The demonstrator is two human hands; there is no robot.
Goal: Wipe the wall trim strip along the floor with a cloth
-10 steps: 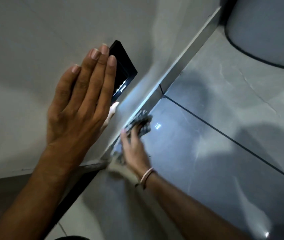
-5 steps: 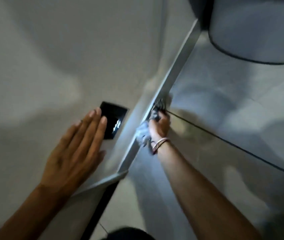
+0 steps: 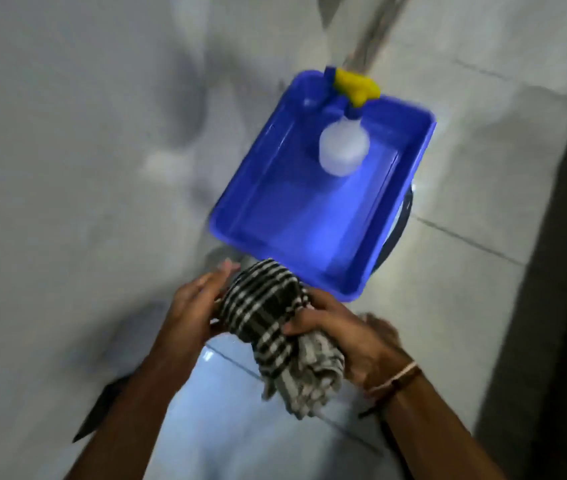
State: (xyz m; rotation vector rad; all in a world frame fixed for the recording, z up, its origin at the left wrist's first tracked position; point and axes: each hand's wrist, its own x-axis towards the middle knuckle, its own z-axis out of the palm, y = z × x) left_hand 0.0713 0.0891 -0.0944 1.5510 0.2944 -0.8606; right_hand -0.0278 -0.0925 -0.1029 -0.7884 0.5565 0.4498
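Note:
Both hands hold a bunched black-and-white checked cloth (image 3: 271, 320) just in front of a blue tub. My left hand (image 3: 194, 306) grips its left side. My right hand (image 3: 348, 337), with a band at the wrist, clasps the right side and the pale hanging end. A stretch of the grey wall trim strip (image 3: 372, 32) runs up and away behind the tub, blurred. The trim near my hands is hidden by the tub and the cloth.
The blue rectangular tub (image 3: 396, 209) stands against the wall and holds a white spray bottle (image 3: 343, 147) with a yellow trigger head (image 3: 356, 85). Grey floor tiles lie to the right, ending at a dark edge (image 3: 566, 271). A black wall plate (image 3: 97, 410) shows at lower left.
The view has swung along the wall to the blue tub. My left hand left the wall and joined the right on the cloth, which is off the trim.

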